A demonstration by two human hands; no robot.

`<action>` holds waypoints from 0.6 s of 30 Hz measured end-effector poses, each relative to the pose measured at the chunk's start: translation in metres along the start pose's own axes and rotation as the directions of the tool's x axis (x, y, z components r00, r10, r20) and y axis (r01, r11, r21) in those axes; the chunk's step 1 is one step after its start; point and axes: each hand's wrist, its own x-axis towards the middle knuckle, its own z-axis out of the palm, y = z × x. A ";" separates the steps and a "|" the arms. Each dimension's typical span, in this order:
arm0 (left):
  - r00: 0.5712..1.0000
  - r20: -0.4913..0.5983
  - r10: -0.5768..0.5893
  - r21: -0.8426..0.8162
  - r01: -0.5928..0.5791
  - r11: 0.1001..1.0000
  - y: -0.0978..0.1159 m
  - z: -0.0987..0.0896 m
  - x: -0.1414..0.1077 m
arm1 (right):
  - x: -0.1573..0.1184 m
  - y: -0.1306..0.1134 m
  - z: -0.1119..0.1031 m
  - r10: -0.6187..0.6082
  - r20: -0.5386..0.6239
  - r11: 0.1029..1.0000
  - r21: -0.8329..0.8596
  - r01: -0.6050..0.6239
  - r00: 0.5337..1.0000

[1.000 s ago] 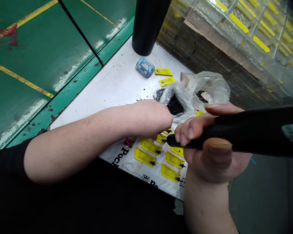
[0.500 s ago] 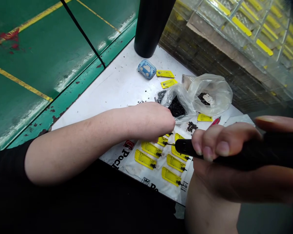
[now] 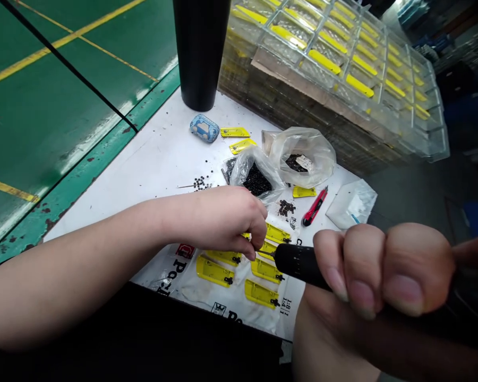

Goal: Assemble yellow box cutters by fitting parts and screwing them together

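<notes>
My right hand [image 3: 382, 270] is wrapped round a black power screwdriver [image 3: 297, 262], its thin bit pointing left. At the bit's tip my left hand [image 3: 242, 217] has thumb and forefinger closed together. Whatever lies between those fingertips is too small to make out. Below both hands, several yellow curved plastic pieces [image 3: 214, 270] lie in rows on a printed white sheet [image 3: 187, 302], many with a small black part at one end. Just beyond my left hand stands an open clear bag [image 3: 276, 183] of tiny black parts.
Behind it sits a second bag [image 3: 322, 154]. A red utility knife [image 3: 315, 206], loose black bits [image 3: 287, 208] and a blue case [image 3: 204, 128] lie on the white table [image 3: 143, 164]. A black cylinder [image 3: 199, 58] and stacked clear trays [image 3: 342, 95] of yellow pieces border the back.
My left hand has moved from beside the open bag to the screwdriver's tip, its pinching fingers now showing. The view has swung right, bringing the whole knife into sight.
</notes>
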 end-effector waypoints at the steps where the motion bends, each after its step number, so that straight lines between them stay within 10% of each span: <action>1: 1.000 -0.010 0.005 -0.028 -0.006 1.000 -0.001 0.000 0.000 | -0.002 0.000 -0.001 -0.008 -0.036 1.000 0.025 0.009 0.999; 18: 1.000 -0.021 0.006 -0.228 -0.011 0.974 -0.004 0.005 0.003 | -0.015 0.001 -0.002 -0.094 -0.072 0.994 -0.069 0.089 0.993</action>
